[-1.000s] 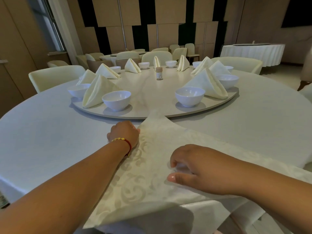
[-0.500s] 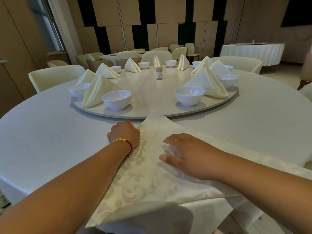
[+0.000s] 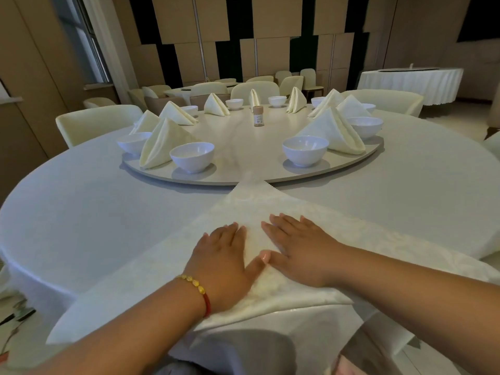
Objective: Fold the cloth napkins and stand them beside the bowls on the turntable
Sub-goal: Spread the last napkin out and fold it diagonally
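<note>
Both hands, left (image 3: pixel 226 262) and right (image 3: pixel 300 253), are pressing flat and open on the napkin (image 3: pixel 270 212), lying just before the turntable (image 3: pixel 243 178); its overhanging tabletop edge is risking a slip.

Both bare forearms reach in from the near edge, the left from seven o'clock, the right from four o'clock. The left hand (image 3: pixel 224 262) lies palm down with straight fingers (image 3: pixel 234 230) pointing toward twelve o'clock, its thumb spread toward three o'clock. The right hand (image 3: pixel 301 250) lies flat just beside it, fingers aimed at eleven o'clock. The two thumb tips touch.
</note>
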Motion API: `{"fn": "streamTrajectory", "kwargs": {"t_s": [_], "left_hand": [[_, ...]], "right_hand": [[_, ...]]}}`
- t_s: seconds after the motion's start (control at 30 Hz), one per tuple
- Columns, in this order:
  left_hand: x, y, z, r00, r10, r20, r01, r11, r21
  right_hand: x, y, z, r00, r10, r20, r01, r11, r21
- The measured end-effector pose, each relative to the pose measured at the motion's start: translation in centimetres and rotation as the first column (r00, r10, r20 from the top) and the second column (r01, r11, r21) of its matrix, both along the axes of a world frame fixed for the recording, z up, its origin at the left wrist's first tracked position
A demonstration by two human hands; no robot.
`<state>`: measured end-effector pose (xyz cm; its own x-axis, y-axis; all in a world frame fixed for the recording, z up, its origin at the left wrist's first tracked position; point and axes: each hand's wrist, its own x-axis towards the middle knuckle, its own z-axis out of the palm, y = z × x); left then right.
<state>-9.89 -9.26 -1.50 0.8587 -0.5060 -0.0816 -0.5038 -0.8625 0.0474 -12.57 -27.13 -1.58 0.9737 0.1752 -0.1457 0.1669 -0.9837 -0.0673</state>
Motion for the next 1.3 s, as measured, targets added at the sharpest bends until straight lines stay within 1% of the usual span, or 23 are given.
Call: {"fn": "streamTrajectory", "kwargs": {"t_s": [0.1, 0.2, 0.3, 0.37, 0.4, 0.43, 0.5, 0.53, 0.57, 0.63, 0.67, 0.73, 0.77, 0.83, 0.9, 0.97, 1.03, 1.1, 1.13, 1.17, 1.2, 1.23, 1.3], "left_hand": [[-0.3, 1.3, 0.1, 1.000, 0.004, -0.028, -0.003, 1.000, 0.028], [-0.5, 3.5, 0.3, 0.999, -0.005, -0.051, 0.005, 1.000, -0.005], [-0.6, 5.3, 0.1, 0.998, -0.019, -0.056, 0.019, 1.000, -0.012], [-0.6, 5.4, 0.2, 0.998, -0.016, -0.054, 0.016, 1.000, -0.011], [-0.7, 5.2, 0.2, 0.998, -0.010, -0.054, 0.009, 1.000, -0.009], [-0.7, 5.1, 0.2, 0.998, -0.003, -0.058, 0.003, 1.000, -0.006], [-0.7, 5.0, 0.3, 0.998, 0.003, -0.062, -0.003, 1.000, 0.002], [-0.5, 5.0, 0.2, 0.998, 0.005, -0.061, -0.005, 1.000, 0.007], [-0.4, 5.1, 0.1, 0.998, 0.008, -0.057, -0.008, 1.000, 0.009], [-0.1, 5.1, -0.2, 0.999, -0.006, -0.031, 0.005, 1.000, -0.014], [0.0, 5.2, -0.3, 1.000, -0.020, -0.018, 0.020, 0.999, -0.033], [0.3, 5.6, -0.3, 0.999, -0.044, -0.005, 0.044, 0.996, -0.083], [0.4, 6.1, -0.2, 0.999, -0.044, -0.005, 0.043, 0.991, -0.126], [0.5, 7.7, -0.2, 1.000, -0.006, 0.016, 0.010, 0.965, -0.261], [0.4, 10.0, -0.5, 0.992, 0.093, 0.080, -0.052, 0.910, -0.411], [0.1, 12.7, -1.0, 0.951, 0.276, 0.139, -0.156, 0.818, -0.553], [-0.3, 15.6, -1.5, 0.855, 0.491, 0.170, -0.264, 0.692, -0.672], [-0.6, 18.6, -1.9, 0.751, 0.648, 0.127, -0.358, 0.561, -0.746], [-0.7, 19.8, -2.2, 0.722, 0.687, 0.079, -0.395, 0.504, -0.768], [-0.8, 20.9, -2.7, 0.712, 0.702, 0.016, -0.427, 0.452, -0.783], [-1.0, 21.7, -3.2, 0.716, 0.693, -0.088, -0.475, 0.391, -0.788], [-1.2, 22.3, -3.6, 0.724, 0.654, -0.221, -0.525, 0.314, -0.791], [-1.6, 23.1, -4.4, 0.709, 0.502, -0.495, -0.638, 0.159, -0.754]], "right_hand": [[-1.1, -1.7, 0.1, 0.998, -0.056, -0.003, 0.056, 0.998, 0.015], [-2.8, -4.7, 0.3, 0.987, -0.160, 0.008, 0.160, 0.987, -0.008], [-4.4, -6.8, 0.5, 0.969, -0.247, -0.022, 0.246, 0.969, -0.010], [-4.4, -6.4, 1.1, 0.957, -0.284, -0.064, 0.282, 0.959, -0.042], [-4.1, -5.7, 1.5, 0.953, -0.296, -0.060, 0.292, 0.954, -0.064], [-3.6, -4.6, 2.0, 0.955, -0.297, -0.025, 0.295, 0.953, -0.067], [-2.5, -1.0, 2.9, 0.967, -0.232, 0.101, 0.230, 0.973, 0.030], [-2.2, 1.1, 3.3, 0.973, -0.176, 0.152, 0.157, 0.979, 0.128], [-1.8, 3.1, 3.5, 0.979, -0.116, 0.167, 0.076, 0.971, 0.229], [-1.4, 5.9, 3.3, 0.993, -0.042, 0.106, -0.001, 0.927, 0.376], [-1.1, 6.7, 2.9, 0.998, -0.009, 0.059, -0.015, 0.917, 0.399], [-0.5, 7.2, 1.8, 0.999, 0.047, 0.008, -0.047, 0.954, 0.297], [-0.3, 7.2, 1.2, 0.999, 0.051, 0.007, -0.052, 0.962, 0.270], [-0.2, 7.3, 0.5, 0.999, 0.034, 0.012, -0.036, 0.966, 0.257], [-0.2, 7.6, 0.0, 0.998, 0.057, 0.016, -0.059, 0.987, 0.152], [-0.1, 7.6, -0.3, 0.996, 0.080, 0.030, -0.082, 0.993, 0.080], [-0.2, 7.6, -0.3, 0.996, 0.085, 0.036, -0.087, 0.995, 0.051], [-0.3, 7.7, -0.2, 0.996, 0.083, 0.033, -0.085, 0.995, 0.051], [-0.3, 7.7, -0.2, 0.996, 0.083, 0.032, -0.085, 0.995, 0.050], [-0.4, 7.8, -0.2, 0.996, 0.082, 0.033, -0.083, 0.996, 0.043], [-0.4, 7.8, -0.2, 0.996, 0.080, 0.033, -0.081, 0.996, 0.037], [-0.3, 7.8, -0.2, 0.996, 0.079, 0.035, -0.080, 0.996, 0.038], [-0.4, 7.9, -0.2, 0.997, 0.074, 0.037, -0.076, 0.996, 0.039]]}}
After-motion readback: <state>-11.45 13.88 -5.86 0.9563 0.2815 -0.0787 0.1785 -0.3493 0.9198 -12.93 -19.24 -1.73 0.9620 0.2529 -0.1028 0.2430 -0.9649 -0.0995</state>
